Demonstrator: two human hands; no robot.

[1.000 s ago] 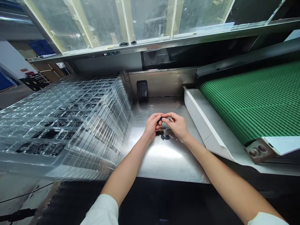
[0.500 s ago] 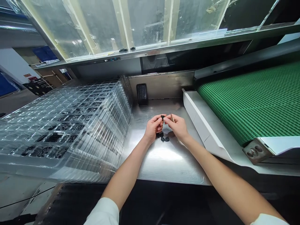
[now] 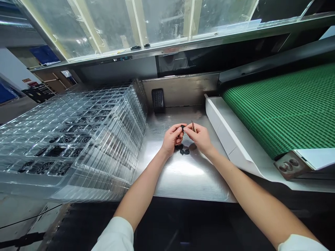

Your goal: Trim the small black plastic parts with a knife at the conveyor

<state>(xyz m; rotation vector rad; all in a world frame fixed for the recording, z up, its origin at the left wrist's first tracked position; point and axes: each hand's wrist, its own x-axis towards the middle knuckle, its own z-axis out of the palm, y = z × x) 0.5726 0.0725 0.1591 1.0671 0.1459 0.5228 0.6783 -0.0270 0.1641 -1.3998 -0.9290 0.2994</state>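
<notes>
My left hand (image 3: 172, 138) and my right hand (image 3: 200, 138) meet above the steel bench (image 3: 180, 174), fingertips together. Between them they pinch a small black round part (image 3: 182, 128). A thin brownish stick (image 3: 193, 126) pokes up from the fingers of my right hand. Under the hands lie a few more small black parts (image 3: 183, 151) on the steel. A stack of clear plastic blister trays (image 3: 78, 139) stands to the left, its near pockets holding several black round parts.
A green conveyor belt (image 3: 282, 108) runs on the right behind a white sloped guard (image 3: 230, 139). A small black ribbed block (image 3: 158, 100) leans on the back wall. Glass panels (image 3: 157, 24) stand above. The bench's front edge drops to a dark gap.
Both hands stay joined on the small black part and have risen slightly; the view has shifted a little. The loose parts on the steel have not moved.
</notes>
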